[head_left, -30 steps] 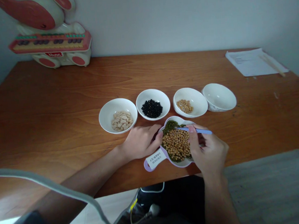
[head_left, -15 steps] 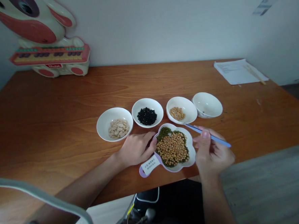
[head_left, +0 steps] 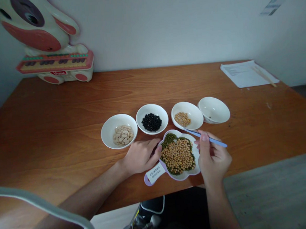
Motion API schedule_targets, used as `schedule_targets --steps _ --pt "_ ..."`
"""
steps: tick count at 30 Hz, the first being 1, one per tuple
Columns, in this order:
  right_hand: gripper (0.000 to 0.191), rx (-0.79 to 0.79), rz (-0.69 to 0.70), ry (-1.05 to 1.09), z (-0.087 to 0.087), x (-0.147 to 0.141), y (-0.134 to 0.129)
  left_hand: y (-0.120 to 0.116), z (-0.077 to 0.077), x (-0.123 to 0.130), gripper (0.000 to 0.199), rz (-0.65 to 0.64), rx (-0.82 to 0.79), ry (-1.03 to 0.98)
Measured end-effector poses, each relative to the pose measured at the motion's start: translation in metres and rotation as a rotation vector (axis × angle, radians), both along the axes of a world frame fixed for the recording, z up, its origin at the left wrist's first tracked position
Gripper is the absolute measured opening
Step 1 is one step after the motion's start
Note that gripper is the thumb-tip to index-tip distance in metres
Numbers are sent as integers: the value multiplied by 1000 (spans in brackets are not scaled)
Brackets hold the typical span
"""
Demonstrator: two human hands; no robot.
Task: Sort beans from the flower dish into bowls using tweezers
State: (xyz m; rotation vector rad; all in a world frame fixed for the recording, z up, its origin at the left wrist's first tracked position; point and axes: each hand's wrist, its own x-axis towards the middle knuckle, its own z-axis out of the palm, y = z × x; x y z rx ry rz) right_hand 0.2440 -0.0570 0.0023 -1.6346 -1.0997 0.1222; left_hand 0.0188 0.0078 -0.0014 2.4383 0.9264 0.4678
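My right hand (head_left: pixel 214 158) pinches slim lavender-blue tweezers (head_left: pixel 213 142), their tip at the front rim of a white bowl (head_left: pixel 196 118) with some yellow soybeans (head_left: pixel 182 119). Whether the tip holds a bean is too small to tell. Beneath the tip lies a white, purple-edged flower-shaped dish (head_left: pixel 196 156) with a labelled handle, full of soybeans over green mung beans (head_left: pixel 169 138). My left hand (head_left: pixel 142 156) grips its left rim between thumb and fingers.
Left of the soybean bowl stand a bowl (head_left: pixel 164 110) of black beans and a bowl (head_left: pixel 107 126) of flat pale seeds. Another white bowl (head_left: pixel 221 110) with a tiny dark speck is at right. A toy keyboard (head_left: pixel 59 63), papers (head_left: pixel 244 74) and a foreground cable (head_left: pixel 44 204) also show.
My right hand and the tweezers have shifted slightly left, the tip staying by the soybean bowl's front rim. The whole view has moved a little; my left hand keeps its place on the dish.
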Motion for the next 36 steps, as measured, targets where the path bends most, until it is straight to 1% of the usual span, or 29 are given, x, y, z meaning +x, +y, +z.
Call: schedule_targets --steps 2,6,8,11,17,21,25,30,36 --pt "26 -31 68 -20 -1 -2 -8 0 0 0 31 -6 -4 3" --pt "19 -94 230 -181 -1 -2 -18 0 0 0 30 -7 -15 2" --pt "18 -97 283 -261 0 -1 -21 0 0 0 30 -9 -20 3" --pt "18 -88 332 -326 2 -1 -22 0 1 0 31 -8 -25 4" --pt "18 -73 337 -363 7 -9 -22 -1 1 0 31 1 -25 5" --pt "16 -86 322 -386 9 -12 -22 1 1 -1 30 -19 -40 1" --pt "16 -122 368 -394 11 -16 -25 3 2 -2 30 -35 -43 -2" --pt "16 -150 392 -398 13 -20 -32 2 3 -2 30 -42 -41 -6" --pt "15 -178 353 -382 20 -23 -35 2 1 -2 34 -44 -22 -19"
